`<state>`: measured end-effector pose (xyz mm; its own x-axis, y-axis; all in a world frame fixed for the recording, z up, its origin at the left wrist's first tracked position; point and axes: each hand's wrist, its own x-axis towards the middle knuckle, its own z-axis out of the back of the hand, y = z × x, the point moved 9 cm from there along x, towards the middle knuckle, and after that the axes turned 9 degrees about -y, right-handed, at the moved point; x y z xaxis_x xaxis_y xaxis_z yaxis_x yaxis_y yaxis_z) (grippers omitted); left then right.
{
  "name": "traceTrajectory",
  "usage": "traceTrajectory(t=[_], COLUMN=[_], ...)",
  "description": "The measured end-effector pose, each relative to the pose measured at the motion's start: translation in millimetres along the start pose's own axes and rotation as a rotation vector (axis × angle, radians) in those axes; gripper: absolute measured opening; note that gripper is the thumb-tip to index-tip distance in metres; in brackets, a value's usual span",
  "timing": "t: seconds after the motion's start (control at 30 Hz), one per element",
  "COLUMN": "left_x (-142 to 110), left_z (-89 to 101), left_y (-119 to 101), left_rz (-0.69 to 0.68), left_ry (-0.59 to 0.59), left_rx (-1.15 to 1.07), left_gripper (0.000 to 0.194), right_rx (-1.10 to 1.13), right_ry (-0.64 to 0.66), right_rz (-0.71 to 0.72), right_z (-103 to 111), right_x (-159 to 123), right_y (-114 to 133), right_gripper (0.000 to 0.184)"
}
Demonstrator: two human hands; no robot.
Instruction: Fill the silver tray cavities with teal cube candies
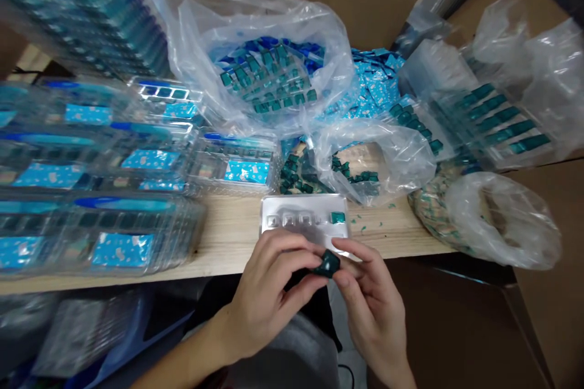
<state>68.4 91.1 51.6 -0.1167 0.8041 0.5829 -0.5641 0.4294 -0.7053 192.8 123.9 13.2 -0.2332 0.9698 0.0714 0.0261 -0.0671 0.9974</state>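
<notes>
on our left, clear blister packs (109,225) with blue cards stack on the wooden worktop (228,243). our left hand (269,295) and right hand (371,298) grip a small glossy dark-teal plastic piece (328,264), pinching it between the fingers just off the worktop's edge. behind it lies a silver cavity tray (305,219) holding one teal piece; a clear plastic bag (269,55) beyond is full of teal pieces.

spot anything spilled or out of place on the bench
Small teal scraps lie scattered on the wooden board to the right of the silver blister tray, looking like stray bits that were dropped there.
</notes>
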Motion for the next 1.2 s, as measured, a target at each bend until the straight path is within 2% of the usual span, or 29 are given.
traceTrajectory(t=[0.07,0.13,0.23,0.33,0.4,0.53,0.67,0.77,0.87,0.97,1.07,1.2], left_x=[-4,-9,-15,-19,-20,-22,-20,-16,-12,-9,-7,-7], left_z=[0.4,0.5,-3.2,-9.7,-11.6,-14.1,-10.2,-6.2,-4.0,-3.5,1.5,4.6], left_y=[7,18,29,29,29,27,22,16,9,2,-1,-2], left_rz=[0.083,0.195,0.337,0.396,0.429,0.479,0.426,0.319,0.202,0.107,0.032,-0.026], left_ry=[0.000,0.001,0.033,0.088,0.089,0.085,0.063,0.062,0.064,0.070,0.026,0.006], left_rx=[-0.067,-0.147,-0.296,-0.401,-0.435,-0.499,-0.471,-0.349,-0.235,-0.161,-0.065,0.008], left_gripper=[0.008,0.013,0.015,0.016,0.012,0.001,0.004,0.006,0.012,0.011,0.007,0.011], right_rx=[-0.099,-0.152,-0.091,-0.055,-0.107,-0.201,-0.206,-0.191,-0.093,0.182,0.437,0.549], right_ry=[0.007,0.073,0.162,0.120,0.085,0.094,0.112,0.085,0.023,0.017,0.045,0.079], right_rz=[0.056,0.078,0.015,0.001,0.048,0.144,0.196,0.160,0.022,-0.179,-0.337,-0.452], right_z=[1,-3,-8,-3,-1,-4,-5,-2,2,-4,-18,-34], right_x=[-2,-5,-8,-8,-7,-4,-4,-4,-2,-2,-2,-3], right_y=[2,3,-1,-1,2,9,15,15,2,-17,-29,-33], right_gripper=[0.038,0.038,0.045,0.047,0.047,0.047,0.048,0.044,0.033,0.018,0.017,0.017])
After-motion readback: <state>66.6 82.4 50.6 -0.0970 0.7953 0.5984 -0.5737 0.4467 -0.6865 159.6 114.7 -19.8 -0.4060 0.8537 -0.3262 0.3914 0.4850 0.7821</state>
